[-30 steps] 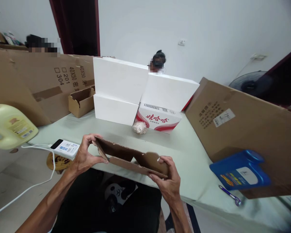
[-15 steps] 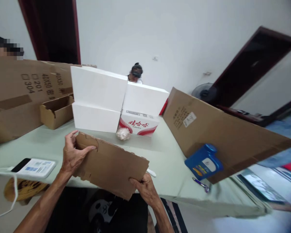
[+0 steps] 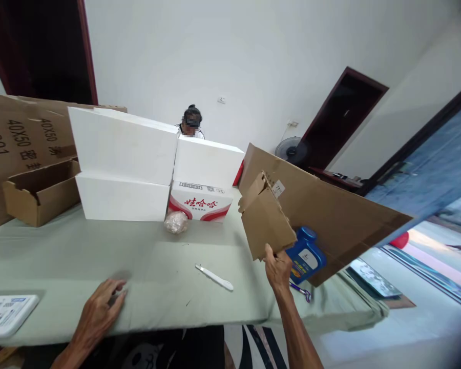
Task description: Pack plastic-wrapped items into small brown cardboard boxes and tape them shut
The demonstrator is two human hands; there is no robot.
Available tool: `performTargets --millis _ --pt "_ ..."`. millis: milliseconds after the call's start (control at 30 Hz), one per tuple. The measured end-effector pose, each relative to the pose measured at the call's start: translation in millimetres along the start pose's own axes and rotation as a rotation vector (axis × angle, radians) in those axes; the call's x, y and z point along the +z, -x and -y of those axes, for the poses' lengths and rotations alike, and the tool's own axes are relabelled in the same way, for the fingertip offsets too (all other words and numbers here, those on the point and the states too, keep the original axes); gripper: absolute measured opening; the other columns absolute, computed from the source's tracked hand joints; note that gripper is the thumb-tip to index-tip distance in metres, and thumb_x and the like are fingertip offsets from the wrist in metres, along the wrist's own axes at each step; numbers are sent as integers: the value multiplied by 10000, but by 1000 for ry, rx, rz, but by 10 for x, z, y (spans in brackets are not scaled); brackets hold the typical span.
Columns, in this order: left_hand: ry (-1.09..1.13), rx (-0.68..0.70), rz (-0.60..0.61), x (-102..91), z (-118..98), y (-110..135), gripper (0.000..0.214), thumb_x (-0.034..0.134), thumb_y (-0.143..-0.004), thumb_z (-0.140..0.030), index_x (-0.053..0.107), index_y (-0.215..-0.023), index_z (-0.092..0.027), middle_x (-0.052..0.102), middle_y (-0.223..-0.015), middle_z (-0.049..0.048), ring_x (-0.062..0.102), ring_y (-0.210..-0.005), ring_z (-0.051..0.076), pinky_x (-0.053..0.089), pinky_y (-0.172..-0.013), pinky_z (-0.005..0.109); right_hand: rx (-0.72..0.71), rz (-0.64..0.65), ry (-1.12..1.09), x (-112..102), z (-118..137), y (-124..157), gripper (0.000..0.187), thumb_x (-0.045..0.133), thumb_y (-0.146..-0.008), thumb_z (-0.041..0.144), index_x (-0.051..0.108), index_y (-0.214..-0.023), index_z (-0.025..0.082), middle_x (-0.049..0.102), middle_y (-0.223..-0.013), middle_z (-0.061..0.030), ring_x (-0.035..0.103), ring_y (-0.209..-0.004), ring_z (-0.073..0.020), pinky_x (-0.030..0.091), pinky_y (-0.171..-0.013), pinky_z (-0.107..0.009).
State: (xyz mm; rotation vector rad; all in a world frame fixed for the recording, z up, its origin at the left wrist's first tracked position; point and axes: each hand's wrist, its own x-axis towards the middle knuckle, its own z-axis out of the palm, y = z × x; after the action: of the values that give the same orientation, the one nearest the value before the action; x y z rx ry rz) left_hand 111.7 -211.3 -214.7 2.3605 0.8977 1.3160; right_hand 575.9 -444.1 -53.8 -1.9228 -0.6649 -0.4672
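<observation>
My right hand point(image 3: 278, 267) grips the lower edge of a torn brown cardboard piece point(image 3: 267, 220), held up at the right over the table. That piece partly covers a blue plastic jug point(image 3: 306, 256) behind it. Over the table's near edge at the left, my left hand point(image 3: 102, 306) is empty, with thumb and fingers apart. Between the hands a slim white tool point(image 3: 214, 278), perhaps a craft knife, lies on the pale green cloth point(image 3: 146, 261). Beside the jug is a small purple-handled tool point(image 3: 301, 291).
White boxes point(image 3: 125, 148) stand stacked at the back, with a red-and-white printed carton point(image 3: 202, 202) and a crumpled clear plastic bundle point(image 3: 175, 222). An open cardboard tray point(image 3: 42, 192) is at left, a large cardboard panel point(image 3: 330, 210) at right. A white-cased device point(image 3: 9, 315) lies near left. Someone sits behind the boxes.
My left hand has let go of the cardboard piece and dropped toward the table. My right hand has carried the piece up and to the right. The white tool is now uncovered; the view has turned right.
</observation>
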Motion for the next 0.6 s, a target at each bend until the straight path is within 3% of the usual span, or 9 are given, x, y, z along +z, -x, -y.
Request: performTargets --millis 100,167,267,367,600 --pt "-69 62 -25 131 29 115 280 574 -1041 -486 742 -985 -269 775 -872 17 766 -799 227 614 -745 324 26 49 109 373 -100 -283 489 522 -929 611 708 -815 174 770 -856 -164 677 -818 -273 516 -755 -382" --pt "-115 95 -64 181 40 150 273 575 -1048 -484 738 -1006 -269 789 -902 20 775 -832 236 613 -794 341 49 88 181 621 -153 -474 432 563 -982 555 713 -871 166 761 -895 -136 681 -856 -251 533 -817 -387" --pt "-133 112 -97 212 56 172 209 598 -1040 -445 727 -1027 -281 795 -911 10 781 -833 242 615 -807 356 85 144 274 969 -202 -755 341 658 -1038 495 718 -1050 159 747 -1047 -76 702 -954 -214 579 -911 -413" --pt "-114 115 -94 216 61 180 122 625 -1020 -385 717 -1019 -305 790 -899 -9 784 -817 251 624 -784 381 103 191 337 1278 -205 -989 329 683 -1054 463 704 -1210 174 725 -1224 -81 707 -1080 -228 598 -980 -454" --pt "-89 177 -94 203 30 144 75 659 -987 -306 725 -1021 -318 796 -880 -17 786 -774 248 627 -741 385 95 309 395 1727 -157 -1127 363 683 -1055 451 682 -1306 189 695 -1327 -96 692 -1156 -251 593 -1017 -486"
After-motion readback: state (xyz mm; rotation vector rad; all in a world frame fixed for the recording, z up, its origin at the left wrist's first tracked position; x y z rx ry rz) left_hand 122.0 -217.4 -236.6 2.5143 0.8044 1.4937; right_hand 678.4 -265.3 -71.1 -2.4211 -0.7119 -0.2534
